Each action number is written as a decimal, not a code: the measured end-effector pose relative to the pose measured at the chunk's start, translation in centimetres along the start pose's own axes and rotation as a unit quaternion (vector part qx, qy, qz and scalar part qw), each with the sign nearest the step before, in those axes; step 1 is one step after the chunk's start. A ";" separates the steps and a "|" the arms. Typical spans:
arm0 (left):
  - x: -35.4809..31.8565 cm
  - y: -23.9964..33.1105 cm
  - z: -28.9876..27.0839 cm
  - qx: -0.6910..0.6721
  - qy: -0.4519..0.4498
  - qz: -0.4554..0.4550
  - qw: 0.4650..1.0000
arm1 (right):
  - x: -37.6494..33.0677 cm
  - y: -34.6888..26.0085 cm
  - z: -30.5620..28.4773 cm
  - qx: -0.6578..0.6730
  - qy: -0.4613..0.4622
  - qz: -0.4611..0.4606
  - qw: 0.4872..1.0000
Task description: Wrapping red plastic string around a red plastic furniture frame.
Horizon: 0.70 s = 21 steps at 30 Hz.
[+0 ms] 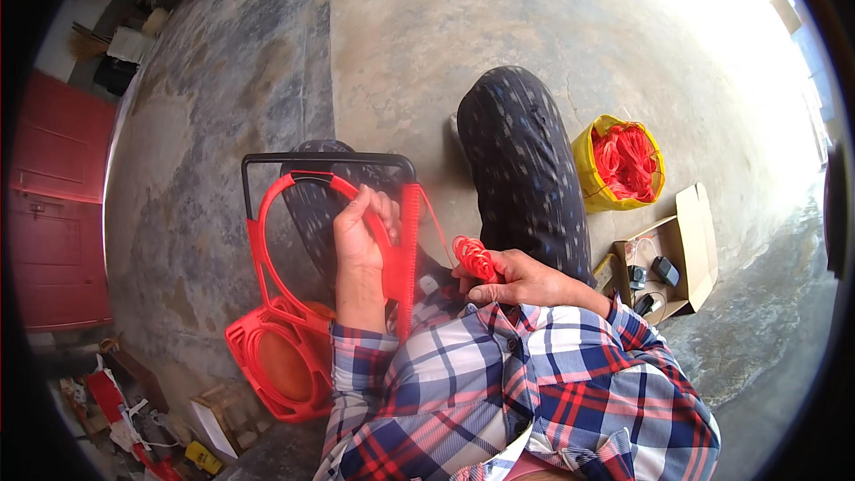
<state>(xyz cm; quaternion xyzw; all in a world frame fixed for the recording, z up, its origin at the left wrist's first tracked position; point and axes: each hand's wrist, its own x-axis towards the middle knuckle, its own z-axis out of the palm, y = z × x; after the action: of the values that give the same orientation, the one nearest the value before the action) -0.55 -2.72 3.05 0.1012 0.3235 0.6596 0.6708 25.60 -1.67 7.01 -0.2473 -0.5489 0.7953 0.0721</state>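
Observation:
My left hand [358,236] is closed round a red plastic frame [265,258] with a big round opening and a toothed right edge. A black bar handle [329,158] spans the frame's top. My right hand [521,281] grips a bundle of looped red plastic cord [474,258] beside my lap. One thin strand runs from this bundle up to the frame's upper right corner. Against the frame's lower end, left of my lap, is a red plastic piece [283,363] with curved rings and a brownish round middle. My left sleeve hides where they meet.
A yellow bag [583,165] full of red cord [625,163] stands on the concrete floor to the right. Nearer me, an open cardboard box [697,245] holds black adapters and cables. Assorted items, including a wooden crate [233,419], lie at the lower left.

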 end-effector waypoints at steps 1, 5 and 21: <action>0.0 0.0 0.0 0.001 0.001 -0.001 1.000 | 0.0 0.0 0.0 0.004 -0.001 -0.001 1.000; 0.0 0.0 -0.1 -0.006 0.013 -0.003 1.000 | 0.1 0.0 -0.2 0.009 0.004 0.000 1.000; 0.3 0.1 -0.3 -0.004 0.012 -0.011 1.000 | 0.6 1.7 -1.1 0.018 0.017 0.002 1.000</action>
<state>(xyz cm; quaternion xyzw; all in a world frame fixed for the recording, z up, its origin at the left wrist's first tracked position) -0.85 -2.51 2.83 0.0868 0.3305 0.6543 0.6747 25.84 -1.19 4.96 -0.2607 -0.5322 0.8011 0.0843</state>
